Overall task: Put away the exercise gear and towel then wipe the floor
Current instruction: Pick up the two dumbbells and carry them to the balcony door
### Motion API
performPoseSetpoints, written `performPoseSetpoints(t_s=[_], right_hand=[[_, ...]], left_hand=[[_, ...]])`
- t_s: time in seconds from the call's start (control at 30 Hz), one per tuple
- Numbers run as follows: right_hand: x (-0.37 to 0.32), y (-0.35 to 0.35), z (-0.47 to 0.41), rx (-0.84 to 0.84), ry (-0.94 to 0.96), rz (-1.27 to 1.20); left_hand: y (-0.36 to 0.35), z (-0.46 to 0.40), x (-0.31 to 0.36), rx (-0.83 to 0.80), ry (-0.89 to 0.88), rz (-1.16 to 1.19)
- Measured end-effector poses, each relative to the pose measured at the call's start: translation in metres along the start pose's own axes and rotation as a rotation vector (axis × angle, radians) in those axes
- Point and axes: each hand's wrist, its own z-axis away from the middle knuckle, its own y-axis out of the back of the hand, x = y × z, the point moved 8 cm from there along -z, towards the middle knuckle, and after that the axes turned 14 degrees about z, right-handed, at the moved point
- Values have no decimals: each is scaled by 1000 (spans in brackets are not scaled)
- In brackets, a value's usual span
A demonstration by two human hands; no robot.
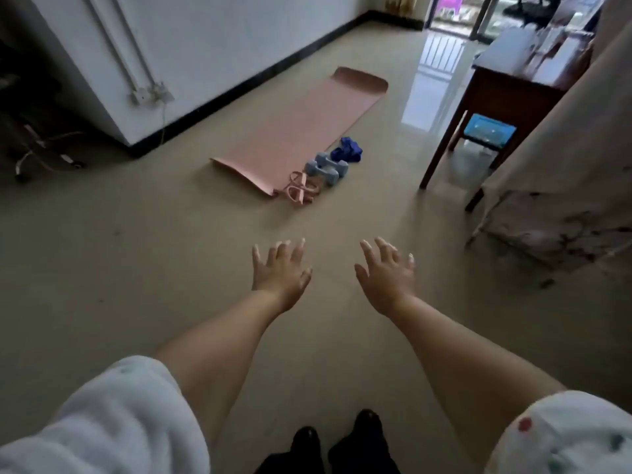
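We hold our left hand (281, 270) and right hand (386, 272) out over the beige tiled floor (136, 268), fingers spread, each grip released and grasping nothing. Well ahead lies the flat pink rubber exercise mat (294, 128), alongside the black skirting at the floor's far left edge. At its near right corner sit pink looped resistance bands (301, 189), two pale blue dumbbells (326, 167) and a crumpled dark blue towel (347, 151). A dark wooden table (496, 97) stands right. We can read no writing.
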Motion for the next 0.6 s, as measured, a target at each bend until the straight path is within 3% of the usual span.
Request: performPoseSetpoints(t_s=[0.27, 0.4, 0.6], right_hand=[[-17, -105, 54, -357, -25, -43], [-15, -111, 48, -384, -35, -73], [22, -93, -8, -349, -68, -80]], left_hand=[[-90, 53, -29, -248, 161, 67], [-102, 53, -32, -299, 182, 63], [-85, -16, -3, -264, 159, 77]])
